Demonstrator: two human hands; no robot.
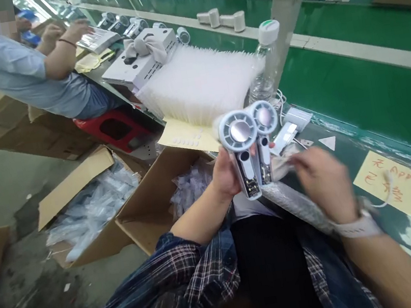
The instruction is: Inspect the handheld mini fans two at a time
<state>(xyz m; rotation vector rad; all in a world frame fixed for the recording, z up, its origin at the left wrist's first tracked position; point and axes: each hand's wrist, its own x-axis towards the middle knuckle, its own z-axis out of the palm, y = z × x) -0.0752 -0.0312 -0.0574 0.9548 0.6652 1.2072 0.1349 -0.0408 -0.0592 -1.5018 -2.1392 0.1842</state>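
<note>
My left hand (pixel 225 174) is closed around two pale blue handheld fans held upright side by side. The nearer handheld fan (pixel 239 133) has a round head with a silver disc, and its handle shows a bare circuit board. Partly behind it is the second handheld fan (pixel 264 118), with its board exposed too. To the right of the fans, my right hand (pixel 323 177) is blurred, its thumb and fingers pinched together. A pale, translucent strip lies at its fingertips, too smeared to name. Below the hands, clear plastic wrap (pixel 293 202) runs along the bench edge.
A stack of white bristly material (pixel 198 83) stands behind the fans, beside a clear bottle (pixel 261 73). A yellow note (pixel 393 182) lies on the green bench at right. Open cartons (pixel 148 209) with plastic-bagged parts are at left. A co-worker (pixel 34 66) sits beyond.
</note>
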